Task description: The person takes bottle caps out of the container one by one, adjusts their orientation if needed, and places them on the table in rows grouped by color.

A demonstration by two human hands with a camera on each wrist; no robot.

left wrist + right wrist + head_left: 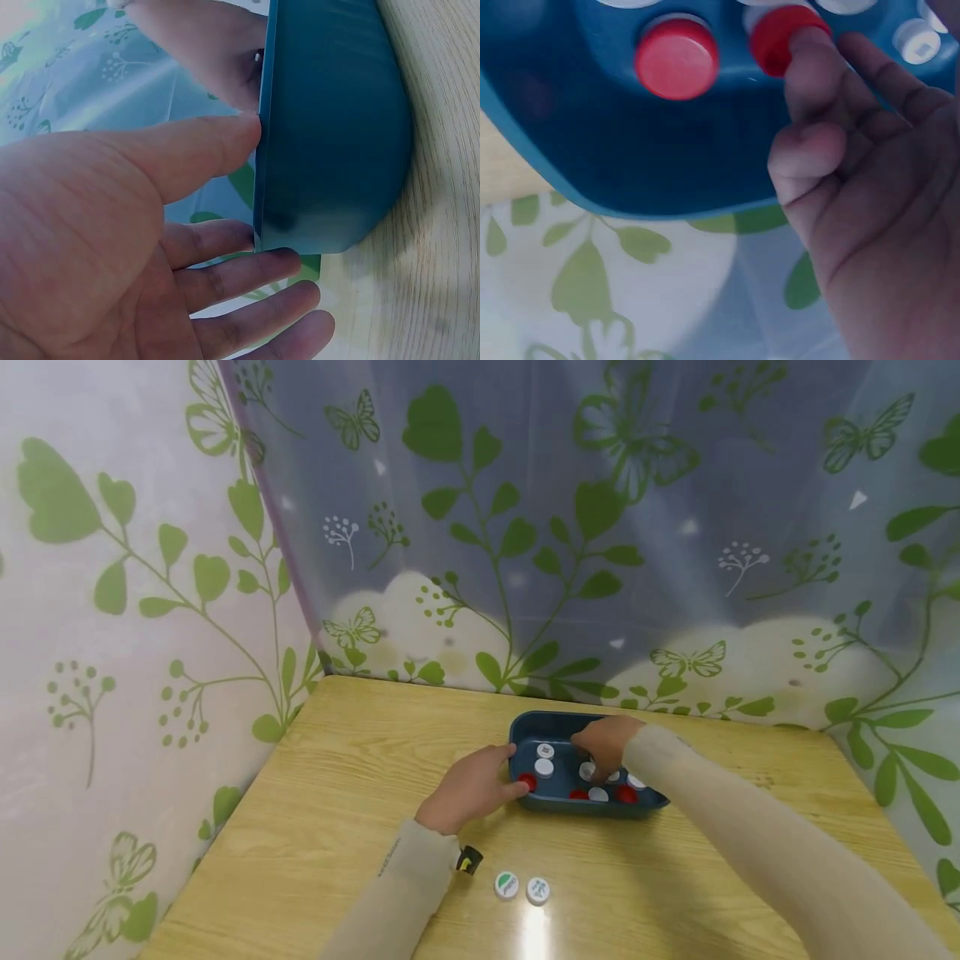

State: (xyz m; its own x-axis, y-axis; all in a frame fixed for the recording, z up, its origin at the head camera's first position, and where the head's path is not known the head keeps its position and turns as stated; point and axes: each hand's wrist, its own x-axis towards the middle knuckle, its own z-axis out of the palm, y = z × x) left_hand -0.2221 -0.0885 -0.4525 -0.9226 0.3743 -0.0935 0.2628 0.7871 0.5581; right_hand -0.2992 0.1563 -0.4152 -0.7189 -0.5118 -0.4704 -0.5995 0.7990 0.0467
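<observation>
A dark blue tray [592, 808] holds several red and white bottle caps. My left hand [472, 785] is at its left end; in the left wrist view the thumb touches the tray rim [264, 172], while the other fingers lie fairly straight beside it. My right hand [609, 745] reaches inside from the right. In the right wrist view a fingertip is on a tilted red cap [772, 41], with other fingers curled; whether it pinches the cap is hidden. Another red cap [676, 58] lies nearby. Two white caps [543, 768] sit at the tray's left.
Two printed white caps, one with green [506, 885] and one with a blue pattern [537, 891], lie on the wooden table [375, 727] in front of the tray. A leaf-patterned curtain [465, 568] hangs behind the table, and another stretch closes the left side.
</observation>
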